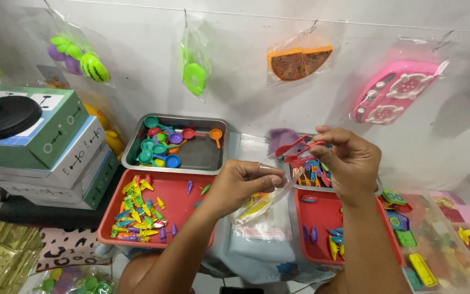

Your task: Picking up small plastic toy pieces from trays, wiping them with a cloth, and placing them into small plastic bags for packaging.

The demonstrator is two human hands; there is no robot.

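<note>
Lying nearest, along the near edge of the worktop, are two red trays: the left red tray (183,190) carries a heap of small coloured toy carrots (137,215) in its near left corner, and the right red tray (322,215) holds a few blue and yellow pieces near its right edge. Between them lies a stack of clear plastic bags (262,226). Above that stack the left hand (240,185) pinches the mouth of a small clear bag (265,201), fingers closed narrowly on its rim; the bag hangs slanted and shows yellow pieces inside. Just beside it, slightly farther, the right hand (349,163) holds a red toy utensil (297,149) between thumb and fingertips, its tip pointing left, just above the bag's mouth. Behind the left red tray, toward the far edge, a metal tray (202,155) holds toy pans and ladles in teal, blue, red and orange. Bagged toys hang on the white wall (246,92) beyond, among them a pink toy stove (395,92).
</note>
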